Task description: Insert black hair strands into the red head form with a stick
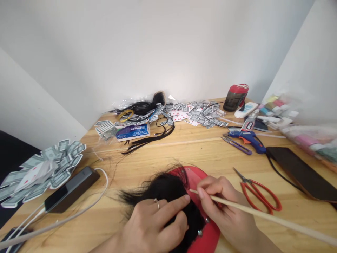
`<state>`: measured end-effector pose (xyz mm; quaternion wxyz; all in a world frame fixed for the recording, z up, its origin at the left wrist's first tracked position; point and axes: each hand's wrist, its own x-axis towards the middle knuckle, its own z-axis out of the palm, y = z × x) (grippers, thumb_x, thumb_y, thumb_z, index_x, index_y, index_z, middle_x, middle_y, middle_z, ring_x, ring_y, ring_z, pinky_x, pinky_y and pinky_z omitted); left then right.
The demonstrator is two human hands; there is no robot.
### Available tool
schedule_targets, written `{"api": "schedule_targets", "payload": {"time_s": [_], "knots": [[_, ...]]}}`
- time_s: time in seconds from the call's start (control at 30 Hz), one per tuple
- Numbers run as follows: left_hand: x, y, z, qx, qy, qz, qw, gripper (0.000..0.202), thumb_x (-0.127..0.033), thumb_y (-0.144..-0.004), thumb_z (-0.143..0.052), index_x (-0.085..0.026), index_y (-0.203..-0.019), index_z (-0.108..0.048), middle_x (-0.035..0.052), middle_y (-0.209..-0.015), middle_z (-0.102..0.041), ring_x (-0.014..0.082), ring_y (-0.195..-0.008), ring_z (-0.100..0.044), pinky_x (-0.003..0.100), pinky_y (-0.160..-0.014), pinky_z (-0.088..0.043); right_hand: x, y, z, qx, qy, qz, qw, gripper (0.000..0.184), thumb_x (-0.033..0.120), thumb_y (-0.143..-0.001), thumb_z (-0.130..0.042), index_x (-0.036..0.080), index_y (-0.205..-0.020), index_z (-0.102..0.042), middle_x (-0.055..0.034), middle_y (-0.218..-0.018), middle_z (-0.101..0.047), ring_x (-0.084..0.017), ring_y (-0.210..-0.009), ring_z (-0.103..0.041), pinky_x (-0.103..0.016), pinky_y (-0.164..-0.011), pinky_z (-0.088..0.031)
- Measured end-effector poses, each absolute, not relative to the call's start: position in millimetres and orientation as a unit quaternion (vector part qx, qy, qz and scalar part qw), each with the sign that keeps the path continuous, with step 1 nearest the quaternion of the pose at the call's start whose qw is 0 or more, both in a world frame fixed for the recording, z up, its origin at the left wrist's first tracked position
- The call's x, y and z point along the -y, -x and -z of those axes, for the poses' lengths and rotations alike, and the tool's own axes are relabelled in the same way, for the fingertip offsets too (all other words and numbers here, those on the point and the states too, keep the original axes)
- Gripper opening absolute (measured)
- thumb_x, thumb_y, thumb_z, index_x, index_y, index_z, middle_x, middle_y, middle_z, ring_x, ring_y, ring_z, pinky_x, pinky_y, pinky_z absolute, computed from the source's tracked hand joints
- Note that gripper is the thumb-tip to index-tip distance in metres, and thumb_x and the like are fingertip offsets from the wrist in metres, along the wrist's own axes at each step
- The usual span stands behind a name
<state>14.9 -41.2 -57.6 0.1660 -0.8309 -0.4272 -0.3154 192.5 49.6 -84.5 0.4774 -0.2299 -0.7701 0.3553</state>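
- My left hand [155, 221] presses flat, fingers spread, on the black hair [168, 189], near centre of the table [200, 147].
- My right hand [223, 207] pinches a thin stick [263, 214], tip at the hair.
- Hair lies on a red piece [195, 177].
- Red scissors [259, 195] just right.

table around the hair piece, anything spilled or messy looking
Yes. Small playing cards lie scattered in a loose heap at the back of the wooden table, and stray black hair strands trail across it. Nothing looks broken.
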Motion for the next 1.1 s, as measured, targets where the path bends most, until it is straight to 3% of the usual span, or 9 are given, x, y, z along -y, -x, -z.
{"api": "schedule_targets", "payload": {"time_s": [0.7, 0.93, 1.03, 1.1], "knots": [[43.3, -15.3, 58.8, 0.432, 0.833, 0.314, 0.144, 0.022, -0.01, -0.099, -0.039, -0.014, -0.089, -0.058, 0.0136, -0.101, -0.078, 0.0112, -0.049, -0.062, 0.026, -0.039, -0.038, -50.4, -188.6, 86.9, 0.76, 0.219, -0.34, 0.508, 0.02, 0.011, -0.09, -0.058, 0.026, -0.079, -0.051, 0.003, -0.074, -0.065, -0.011, -0.059, -0.063, -0.019, -0.052, -0.047], [43.2, -15.1, 58.9, 0.442, 0.83, 0.313, 0.132, 0.023, -0.01, -0.099, -0.037, -0.015, -0.092, -0.058, 0.0117, -0.103, -0.078, 0.0118, -0.049, -0.064, 0.026, -0.041, -0.04, -45.7, -187.2, 89.1, 0.704, 0.289, -0.423, 0.492, 0.022, 0.023, -0.095, -0.057, 0.026, -0.075, -0.049, 0.0033, -0.067, -0.059, -0.013, -0.054, -0.056, -0.024, -0.048, -0.04], [43.5, -15.2, 55.4, 0.443, 0.826, 0.34, 0.075, 0.021, -0.012, -0.1, -0.039, -0.015, -0.093, -0.058, 0.0112, -0.104, -0.078, 0.0127, -0.06, -0.071, 0.023, -0.045, -0.046, -48.0, -189.4, 89.4, 0.698, 0.3, -0.442, 0.477, 0.024, 0.028, -0.096, -0.057, 0.025, -0.073, -0.051, 0.003, -0.065, -0.055, -0.014, -0.054, -0.054, -0.025, -0.048, -0.039], [44.1, -14.7, 51.9, 0.454, 0.809, 0.374, -0.011, 0.019, -0.013, -0.1, -0.04, -0.015, -0.099, -0.059, 0.01, -0.104, -0.077, 0.0133, -0.077, -0.074, 0.019, -0.057, -0.052, -50.6, -190.7, 89.3, 0.694, 0.299, -0.461, 0.464, 0.026, 0.03, -0.097, -0.057, 0.024, -0.072, -0.052, 0.0029, -0.065, -0.054, -0.014, -0.055, -0.055, -0.024, -0.05, -0.042]]}}
